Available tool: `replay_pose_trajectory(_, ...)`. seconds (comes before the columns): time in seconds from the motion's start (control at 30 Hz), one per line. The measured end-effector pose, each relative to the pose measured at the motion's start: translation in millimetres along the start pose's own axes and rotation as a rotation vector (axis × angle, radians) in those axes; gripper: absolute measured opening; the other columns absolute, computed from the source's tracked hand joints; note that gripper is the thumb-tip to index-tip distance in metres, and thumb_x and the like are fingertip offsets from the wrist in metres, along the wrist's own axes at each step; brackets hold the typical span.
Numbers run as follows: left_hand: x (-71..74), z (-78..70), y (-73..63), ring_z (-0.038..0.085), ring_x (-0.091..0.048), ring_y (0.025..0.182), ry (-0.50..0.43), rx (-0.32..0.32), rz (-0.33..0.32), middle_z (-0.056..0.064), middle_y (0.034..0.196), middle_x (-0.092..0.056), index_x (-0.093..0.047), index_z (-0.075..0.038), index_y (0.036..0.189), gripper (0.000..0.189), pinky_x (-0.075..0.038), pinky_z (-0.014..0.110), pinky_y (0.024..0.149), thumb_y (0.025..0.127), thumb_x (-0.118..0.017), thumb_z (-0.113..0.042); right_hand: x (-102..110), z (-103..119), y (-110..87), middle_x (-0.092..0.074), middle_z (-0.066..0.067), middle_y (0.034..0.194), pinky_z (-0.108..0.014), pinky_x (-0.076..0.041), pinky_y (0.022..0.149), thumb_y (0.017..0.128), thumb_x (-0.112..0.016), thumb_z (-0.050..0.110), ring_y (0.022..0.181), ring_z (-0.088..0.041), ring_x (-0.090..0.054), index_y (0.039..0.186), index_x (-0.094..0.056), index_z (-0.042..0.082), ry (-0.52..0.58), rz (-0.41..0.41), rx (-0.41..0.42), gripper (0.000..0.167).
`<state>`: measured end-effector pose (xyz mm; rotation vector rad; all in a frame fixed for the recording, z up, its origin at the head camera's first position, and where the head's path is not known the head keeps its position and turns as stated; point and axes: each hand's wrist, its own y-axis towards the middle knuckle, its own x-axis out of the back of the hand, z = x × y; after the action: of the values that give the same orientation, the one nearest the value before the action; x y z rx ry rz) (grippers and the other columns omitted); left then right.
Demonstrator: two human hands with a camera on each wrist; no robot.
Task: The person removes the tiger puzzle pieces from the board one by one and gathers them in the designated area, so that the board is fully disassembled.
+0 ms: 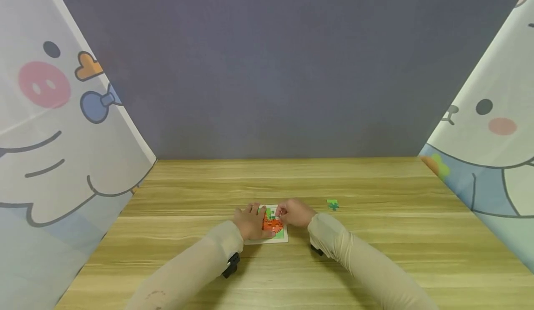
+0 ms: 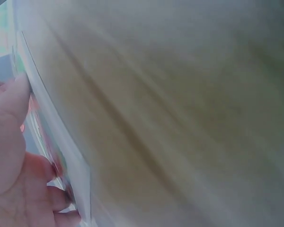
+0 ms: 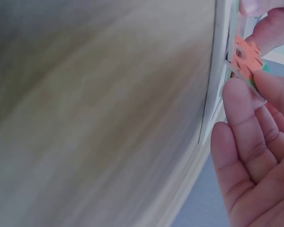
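A jigsaw puzzle board (image 1: 267, 241) with a pale border lies on the table, showing an orange striped animal on green. My left hand (image 1: 249, 223) rests across its left part, fingers spread and thumb along the near side. In the left wrist view, the fingers of that hand (image 2: 19, 142) touch the board's face near its pale edge. At the board's upper right, my right hand (image 1: 295, 212) pinches a puzzle piece (image 3: 247, 71) between thumb and index finger. The piece is tilted, with orange and some green visible. Fingers hide part of it.
Green puzzle pieces (image 1: 332, 204) lie on the wooden table (image 1: 375, 245) to the right of the board. A dark grey panel (image 1: 283, 69) stands behind the table, with cartoon-printed sheets (image 1: 62, 161) at both sides.
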<state>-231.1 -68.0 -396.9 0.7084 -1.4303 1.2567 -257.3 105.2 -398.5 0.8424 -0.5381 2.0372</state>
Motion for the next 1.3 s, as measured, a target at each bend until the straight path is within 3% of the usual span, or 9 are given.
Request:
replay_pose_trajectory(0.23,1.6,-3.6,-3.3,0.026,-0.035,0.145,0.021,0.016,-0.003,0.008,0.159,-0.035,-0.037,-0.014,0.155,0.083,-0.037,0.053,0.110,0.093,-0.051,-0.067,0,2,-2.5,-0.063,-0.001,0.067,-0.024,-0.050,0.057,0.083,-0.060,-0.012,0.059,-0.010,-0.057,0.078,-0.065,0.002,0.128,-0.012,-0.013,0.016)
replay_pose_trajectory(0.4,2.8,-5.1,-4.9,0.026,-0.035,0.145,0.023,0.026,0.004,0.009,0.159,-0.035,-0.036,-0.015,0.155,0.083,-0.037,0.053,0.110,0.093,-0.051,-0.067,-4,-3,0.6,-0.065,-0.005,0.071,-0.027,-0.056,0.061,0.084,-0.055,-0.016,0.059,-0.012,-0.063,0.081,-0.065,-0.003,0.186,-0.034,-0.093,0.016)
replay_pose_trajectory(0.93,2.7,-6.2,-6.1,0.026,-0.035,0.145,0.042,0.020,0.003,0.008,0.160,-0.034,-0.035,-0.015,0.156,0.080,-0.034,0.053,0.112,0.095,-0.048,-0.066,-5,-1,7.0,-0.064,-0.003,0.068,-0.019,-0.049,0.054,0.084,-0.058,-0.016,0.054,-0.008,-0.057,0.078,-0.065,-0.001,0.152,-0.055,-0.210,0.018)
replay_pose_trajectory(1.13,3.3,-6.8,-6.0,0.027,-0.037,0.144,0.033,0.019,-0.001,0.010,0.159,-0.036,-0.036,-0.013,0.155,0.081,-0.035,0.054,0.112,0.095,-0.050,-0.065,-4,3,1.7,-0.064,-0.004,0.069,-0.022,-0.053,0.057,0.084,-0.055,-0.018,0.059,-0.010,-0.060,0.078,-0.065,-0.001,0.067,-0.035,-0.125,0.021)
replay_pose_trajectory(1.3,3.7,-6.8,-4.1,0.025,-0.034,0.146,0.035,0.033,0.029,0.008,0.160,-0.033,-0.035,-0.015,0.156,0.081,-0.033,0.052,0.113,0.094,-0.048,-0.067,-3,6,-0.9,-0.064,-0.002,0.070,-0.022,-0.048,0.059,0.083,-0.063,-0.014,0.062,-0.008,-0.051,0.077,-0.066,0.002,-0.114,-0.046,0.019,0.018)
